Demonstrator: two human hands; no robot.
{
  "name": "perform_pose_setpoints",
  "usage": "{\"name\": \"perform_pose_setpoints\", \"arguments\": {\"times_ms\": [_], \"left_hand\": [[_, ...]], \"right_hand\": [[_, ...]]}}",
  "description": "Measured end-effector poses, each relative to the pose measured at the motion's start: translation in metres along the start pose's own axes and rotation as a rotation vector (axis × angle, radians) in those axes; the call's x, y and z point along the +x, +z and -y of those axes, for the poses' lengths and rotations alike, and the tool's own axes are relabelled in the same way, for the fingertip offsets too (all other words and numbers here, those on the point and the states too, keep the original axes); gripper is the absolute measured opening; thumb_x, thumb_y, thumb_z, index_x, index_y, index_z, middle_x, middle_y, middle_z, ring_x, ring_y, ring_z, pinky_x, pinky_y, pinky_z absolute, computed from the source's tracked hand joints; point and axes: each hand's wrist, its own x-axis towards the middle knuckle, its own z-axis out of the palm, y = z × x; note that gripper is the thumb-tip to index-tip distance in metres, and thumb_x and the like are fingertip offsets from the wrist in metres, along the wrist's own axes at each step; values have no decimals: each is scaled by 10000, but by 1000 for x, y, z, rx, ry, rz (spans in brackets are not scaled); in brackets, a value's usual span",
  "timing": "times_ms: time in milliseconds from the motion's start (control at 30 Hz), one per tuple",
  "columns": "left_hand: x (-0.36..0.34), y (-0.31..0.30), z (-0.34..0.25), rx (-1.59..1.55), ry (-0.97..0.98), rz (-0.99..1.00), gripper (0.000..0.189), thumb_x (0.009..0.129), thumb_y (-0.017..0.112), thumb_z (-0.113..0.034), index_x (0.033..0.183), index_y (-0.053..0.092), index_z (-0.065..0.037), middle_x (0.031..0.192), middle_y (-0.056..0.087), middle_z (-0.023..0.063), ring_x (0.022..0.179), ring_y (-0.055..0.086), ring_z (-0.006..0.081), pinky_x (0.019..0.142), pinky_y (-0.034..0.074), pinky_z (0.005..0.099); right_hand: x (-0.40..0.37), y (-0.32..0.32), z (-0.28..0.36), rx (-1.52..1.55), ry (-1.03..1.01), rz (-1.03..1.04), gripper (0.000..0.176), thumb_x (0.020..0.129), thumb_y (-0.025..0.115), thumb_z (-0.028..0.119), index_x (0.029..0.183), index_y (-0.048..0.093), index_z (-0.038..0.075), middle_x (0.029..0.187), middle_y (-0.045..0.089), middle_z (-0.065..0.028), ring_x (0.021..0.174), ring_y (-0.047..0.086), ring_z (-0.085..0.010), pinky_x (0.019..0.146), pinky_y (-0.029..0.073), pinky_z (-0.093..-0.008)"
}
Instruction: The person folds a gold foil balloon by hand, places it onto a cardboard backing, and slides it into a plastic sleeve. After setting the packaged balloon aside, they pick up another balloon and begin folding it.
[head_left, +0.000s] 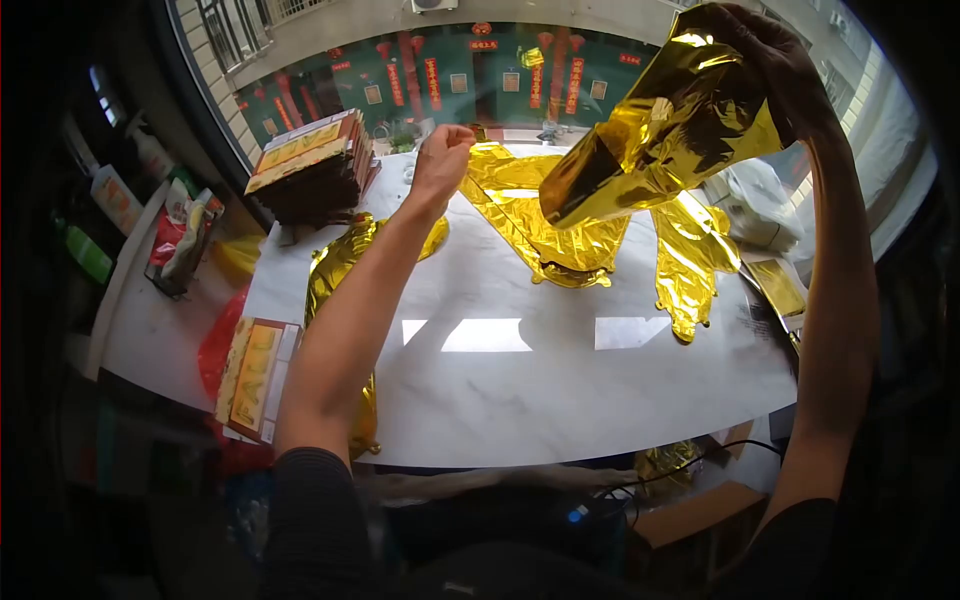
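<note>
My right hand [765,60] is raised at the upper right, its fingers closed on the top of a shiny gold foil balloon [670,135]. The balloon is flat, without air, and slants down to the left over the table. My left hand [443,165] is above the back of the table with its fingers pinched together. Its fingertips come right up to the end of another flat gold foil balloon [545,215]; whether they grip it or something small is hidden. A further gold foil balloon [690,260] lies to the right, and one more [340,265] lies partly behind my left forearm.
A stack of printed card packs [315,165] stands at the back left by the window. Another pack [257,380] lies at the left edge of the white marbled table [480,400]. A clear plastic bag [755,205] is at the right. A dark cable [690,462] hangs below the front edge.
</note>
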Motion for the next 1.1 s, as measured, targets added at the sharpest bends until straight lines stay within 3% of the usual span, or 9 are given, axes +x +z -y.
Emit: {"name": "perform_pose_setpoints", "arguments": {"times_ms": [133, 200, 333, 467, 533, 700, 833, 900, 1100], "left_hand": [[-45, 1, -104, -209, 531, 371, 960, 926, 709, -642, 1532, 404, 38, 1556, 488, 236, 1490, 434, 322, 1219, 360, 422], [-67, 12, -141, -273, 598, 551, 1007, 853, 813, -583, 1555, 392, 3, 1578, 465, 221, 1504, 408, 327, 1231, 338, 468], [-84, 15, -166, -516, 516, 916, 477, 884, 870, -209, 1262, 690, 19, 1155, 755, 91, 1077, 690, 169, 1031, 512, 343], [-92, -6, -160, -252, 325, 1017, 408, 880, 875, -220, 1185, 741, 15, 1023, 787, 67, 965, 723, 135, 944, 546, 297], [-90, -10, -144, -164, 291, 981, 402, 878, 875, -224, 1157, 742, 33, 1000, 791, 68, 901, 710, 101, 842, 546, 267], [-64, -20, -120, 210, 376, 730, 225, 881, 843, -143, 1051, 786, -7, 899, 794, 73, 800, 691, 82, 766, 548, 281], [-59, -34, -129, 493, 748, 60, 210, 856, 843, -167, 1028, 799, -54, 922, 800, 101, 796, 763, 205, 751, 571, 335], [-59, -41, -127, 418, 823, -113, 176, 851, 848, -185, 976, 798, -72, 936, 790, 87, 824, 754, 253, 742, 569, 359], [-121, -54, -74, 610, 1089, -4, 154, 801, 831, -68, 941, 803, -125, 975, 783, 35, 963, 715, 262, 849, 555, 396]], "right_hand": [[1, 16, 21, -77, 37, 287, 268, 1057, 658, 229, 1109, 752, -17, 971, 761, -69, 847, 701, -118, 760, 579, -275], [-1, 29, 33, -114, 55, 440, 283, 1047, 674, 250, 1111, 749, -15, 981, 754, -68, 872, 706, -118, 789, 584, -274], [-10, 39, 57, -189, 93, 670, 309, 1031, 698, 280, 1114, 745, -13, 996, 744, -65, 909, 715, -118, 832, 591, -273], [-28, 34, 69, -209, 72, 742, 265, 997, 726, 232, 1075, 745, -20, 927, 738, -56, 875, 718, -136, 820, 589, -282], [-33, 34, 71, -179, 298, 723, 211, 973, 732, 154, 1036, 725, -48, 895, 735, -33, 886, 711, -129, 832, 578, -288], [-34, 17, 25, -439, 170, 686, 194, 964, 730, 95, 1083, 709, -56, 906, 737, -24, 903, 677, -79, 843, 566, -267], [-43, 10, 28, -554, -66, 182, 199, 984, 704, 85, 1150, 731, -21, 998, 763, -53, 949, 704, -109, 862, 560, -275], [-72, 19, 59, -882, -379, -222, 170, 981, 711, 73, 1125, 741, -13, 1005, 760, -92, 934, 729, -167, 865, 562, -273], [-229, 87, 122, -685, -516, -136, 131, 864, 708, -30, 976, 758, 16, 896, 735, -101, 818, 729, -257, 749, 612, -369]]}}
